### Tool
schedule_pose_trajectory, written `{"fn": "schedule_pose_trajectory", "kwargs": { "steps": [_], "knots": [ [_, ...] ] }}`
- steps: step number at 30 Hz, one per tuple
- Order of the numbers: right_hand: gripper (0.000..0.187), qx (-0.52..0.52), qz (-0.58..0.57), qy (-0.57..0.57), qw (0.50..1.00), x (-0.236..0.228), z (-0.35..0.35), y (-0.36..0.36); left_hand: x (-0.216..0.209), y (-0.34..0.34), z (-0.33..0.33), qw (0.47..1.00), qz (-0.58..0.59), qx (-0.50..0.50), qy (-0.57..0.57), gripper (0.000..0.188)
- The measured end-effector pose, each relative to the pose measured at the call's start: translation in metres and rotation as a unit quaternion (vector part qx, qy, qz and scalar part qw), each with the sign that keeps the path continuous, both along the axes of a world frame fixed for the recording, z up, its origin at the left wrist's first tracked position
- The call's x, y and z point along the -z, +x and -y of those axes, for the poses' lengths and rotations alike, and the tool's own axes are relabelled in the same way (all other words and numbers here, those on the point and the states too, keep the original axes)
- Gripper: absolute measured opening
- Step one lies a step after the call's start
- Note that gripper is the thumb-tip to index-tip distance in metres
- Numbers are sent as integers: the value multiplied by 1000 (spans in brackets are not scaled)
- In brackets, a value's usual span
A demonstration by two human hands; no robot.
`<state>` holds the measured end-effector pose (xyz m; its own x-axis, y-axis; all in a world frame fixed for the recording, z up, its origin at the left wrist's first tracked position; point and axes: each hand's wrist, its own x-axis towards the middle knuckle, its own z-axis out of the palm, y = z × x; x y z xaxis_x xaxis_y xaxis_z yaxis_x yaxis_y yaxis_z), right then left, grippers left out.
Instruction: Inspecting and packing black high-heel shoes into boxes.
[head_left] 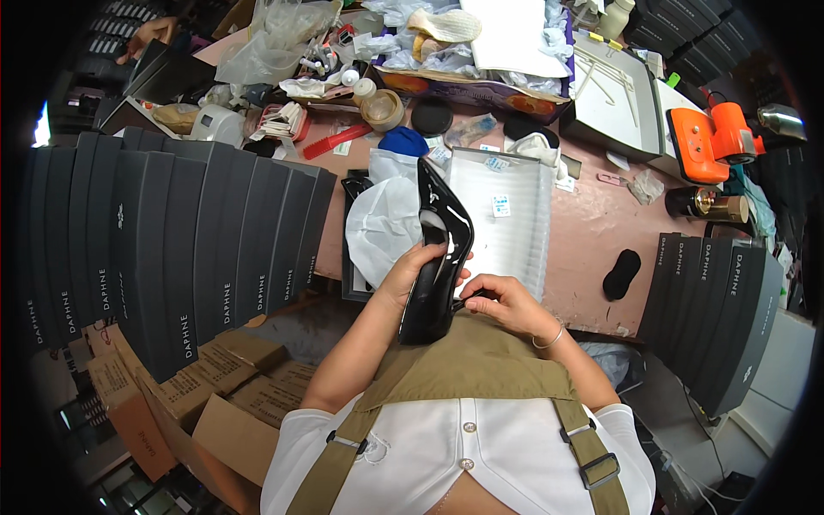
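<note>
Left hand [418,273] gripped the black shoe [438,257], right hand [502,302] pinched its heel; mid-inspection, probably turning it next.

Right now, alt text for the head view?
Both hands hold a glossy black high-heeled shoe over a cluttered pink table: left hand grips its side, right hand its heel end. Dark shoe boxes stand in a row at left.

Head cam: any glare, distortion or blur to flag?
Head view: strong fisheye, black vignette at the corners, the row of dark boxes bows toward the rim; bright glare streaks on the glossy black shoe held by the left hand and right hand; centre sharp, edges soft; lighting even.
</note>
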<state>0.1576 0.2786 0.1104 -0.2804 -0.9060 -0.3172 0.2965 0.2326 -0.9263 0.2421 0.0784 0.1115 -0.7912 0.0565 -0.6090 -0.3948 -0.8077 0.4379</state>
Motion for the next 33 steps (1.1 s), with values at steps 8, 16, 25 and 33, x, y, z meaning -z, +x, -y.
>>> {"fn": "schedule_pose_trajectory", "kwargs": {
  "steps": [8, 16, 25, 33],
  "knots": [
    [21, -112, 17, -83, 990, 10, -18, -33, -32, 36, -58, 994, 51, -86, -42, 39],
    [21, 8, -164, -3, 986, 5, 0, -157, -30, 12, -58, 983, 49, -143, -106, 41],
    [14, 131, -490, 159, 847, 42, 22, -248, -20, 3, -59, 981, 59, -145, -117, 36],
    [21, 181, -366, 322, 854, 90, -12, -286, -23, 6, -62, 974, 79, -156, -146, 36]
  ]
}}
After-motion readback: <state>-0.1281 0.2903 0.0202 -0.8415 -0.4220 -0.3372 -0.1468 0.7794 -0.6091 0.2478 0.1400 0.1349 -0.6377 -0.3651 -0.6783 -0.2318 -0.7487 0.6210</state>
